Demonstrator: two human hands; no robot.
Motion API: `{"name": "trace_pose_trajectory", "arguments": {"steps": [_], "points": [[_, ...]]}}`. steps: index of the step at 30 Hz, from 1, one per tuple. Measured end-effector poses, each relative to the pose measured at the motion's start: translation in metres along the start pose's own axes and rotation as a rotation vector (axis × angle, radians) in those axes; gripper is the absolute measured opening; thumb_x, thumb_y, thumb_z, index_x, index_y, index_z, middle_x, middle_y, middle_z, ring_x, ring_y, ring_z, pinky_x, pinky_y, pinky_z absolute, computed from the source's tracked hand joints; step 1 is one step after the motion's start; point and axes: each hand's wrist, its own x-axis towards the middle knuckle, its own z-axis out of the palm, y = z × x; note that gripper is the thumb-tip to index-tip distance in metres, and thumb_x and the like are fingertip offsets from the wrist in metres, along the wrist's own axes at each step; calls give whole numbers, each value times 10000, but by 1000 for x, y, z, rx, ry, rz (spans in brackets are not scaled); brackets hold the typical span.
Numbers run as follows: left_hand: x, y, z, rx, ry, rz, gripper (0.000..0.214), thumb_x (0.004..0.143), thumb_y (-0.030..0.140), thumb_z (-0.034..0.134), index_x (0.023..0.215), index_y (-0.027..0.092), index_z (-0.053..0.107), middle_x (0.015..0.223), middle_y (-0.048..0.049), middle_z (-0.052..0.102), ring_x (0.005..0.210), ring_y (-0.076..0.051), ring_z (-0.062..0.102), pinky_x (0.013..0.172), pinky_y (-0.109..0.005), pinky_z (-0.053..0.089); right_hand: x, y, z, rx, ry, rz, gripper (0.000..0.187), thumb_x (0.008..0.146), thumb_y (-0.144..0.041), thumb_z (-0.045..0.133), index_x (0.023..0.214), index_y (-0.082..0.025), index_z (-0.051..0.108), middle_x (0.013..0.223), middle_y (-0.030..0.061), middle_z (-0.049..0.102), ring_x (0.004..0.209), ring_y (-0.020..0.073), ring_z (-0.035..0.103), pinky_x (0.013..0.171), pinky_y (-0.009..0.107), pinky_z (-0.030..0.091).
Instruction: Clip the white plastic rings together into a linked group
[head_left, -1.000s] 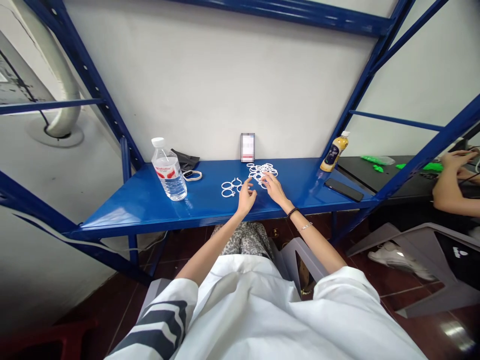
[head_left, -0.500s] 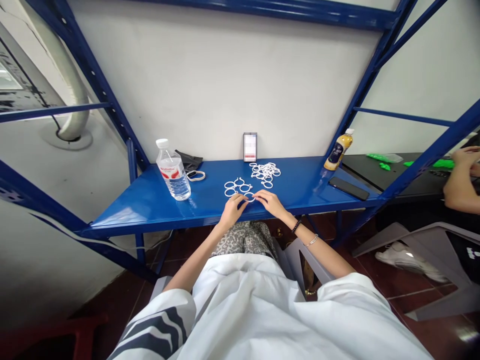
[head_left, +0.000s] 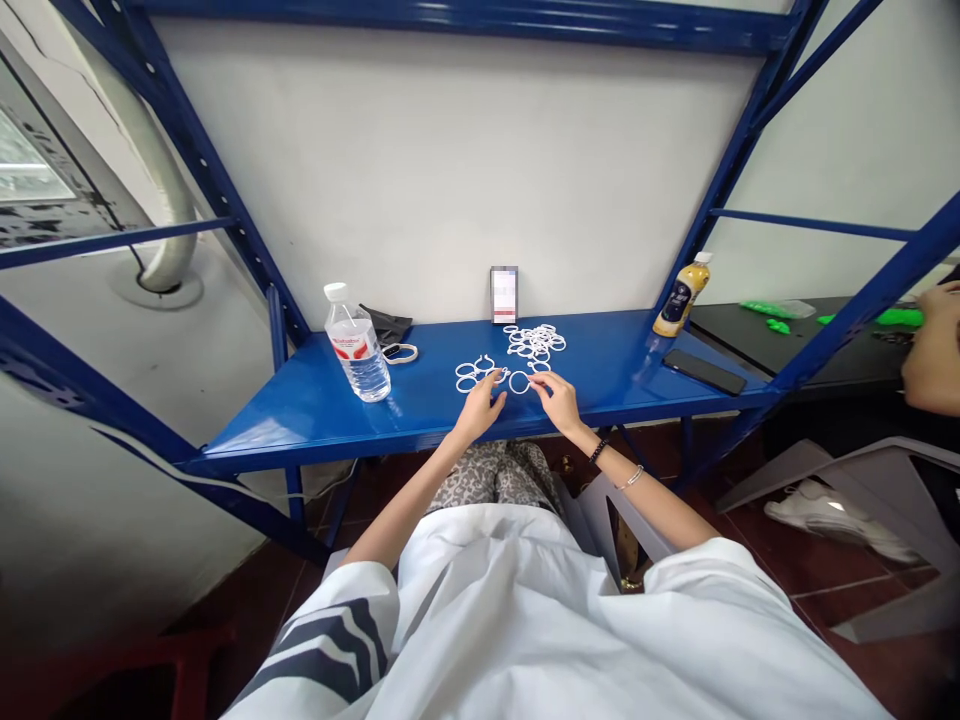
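My right hand [head_left: 559, 402] pinches the edge of a white ring [head_left: 512, 388] between thumb and fingertips, at the front of the blue table. My left hand [head_left: 478, 408] is just left of that ring, thumb and forefinger apart, its fingertips beside another white ring that they partly cover. A small group of joined-looking white rings [head_left: 466, 384] lies beyond my left hand; whether they are linked cannot be told. Farther back, a loose pile of similar white rings [head_left: 536, 340] lies in front of an upright phone [head_left: 505, 295].
On the left of the blue table [head_left: 300, 415] stand a water bottle [head_left: 358, 350], a pale wristband [head_left: 405, 354] and a black pouch [head_left: 388, 326]. A yellow drink bottle [head_left: 682, 297] and a dark phone [head_left: 703, 372] are at right. Another person's arm [head_left: 930, 350] shows beyond the blue frame.
The ring in my right hand has moved right, away from my left hand, and now shows its round face. My left hand has let go of it and spread its fingers.
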Motion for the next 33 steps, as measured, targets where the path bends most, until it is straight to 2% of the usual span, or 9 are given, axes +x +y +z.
{"name": "trace_pose_trajectory", "arguments": {"steps": [2,4,7,12,16,20,25,29,33], "points": [[17,-1,10,-17,-7,-1,507,893,242,533,1389,178,451,1232,-144,628,972,-210,650,802,-311,528,6,4,-3,1,4,-5,225,933,-315,501,924,-231,710,993,86,732,970,257,674,897,414,520],[30,-1,20,-40,-29,4,559,852,236,599,1390,199,451,1091,-87,669,775,-152,646,759,-281,523,12,9,-4,2,-6,-8,214,924,-299,500,892,-233,701,985,84,729,970,259,670,901,420,515],[42,0,33,-56,-30,6,656,758,233,712,1370,223,478,924,-19,657,695,-132,598,740,-266,503,19,13,-5,7,-36,-1,197,908,-273,498,852,-228,681,958,87,719,956,261,660,888,420,513],[57,-1,39,-78,-6,-26,386,768,203,686,1149,192,624,718,17,585,577,-116,517,651,-239,447,23,16,-1,61,-88,42,113,844,-257,565,811,-217,666,880,78,695,848,242,643,835,411,518],[65,-3,38,-114,21,-52,344,738,163,685,1073,188,611,614,53,532,561,-119,511,611,-215,408,32,20,8,167,-77,119,147,812,-324,596,865,-211,673,888,63,707,774,204,643,798,384,535],[68,-5,38,-170,61,-95,330,772,172,629,1096,188,570,614,67,540,523,-96,501,583,-196,398,43,26,23,319,-61,225,289,831,-437,553,901,-189,683,887,66,727,803,184,670,761,336,556],[68,-11,35,-253,98,-147,354,733,136,639,1073,198,559,768,39,600,547,-68,528,589,-185,440,43,30,35,432,-83,319,288,813,-437,553,884,-192,686,843,47,731,796,171,676,685,286,544],[67,-14,34,-320,107,-190,379,713,130,654,1073,194,557,856,11,623,556,-71,575,577,-191,468,41,33,37,443,-90,329,270,766,-433,614,886,-198,672,892,42,718,810,166,658,733,302,540],[67,-16,33,-364,116,-212,364,709,126,650,1059,186,572,841,1,638,600,-98,622,588,-201,489,41,35,39,427,-112,300,259,749,-431,650,870,-204,674,910,31,697,834,170,635,832,344,524]]}}
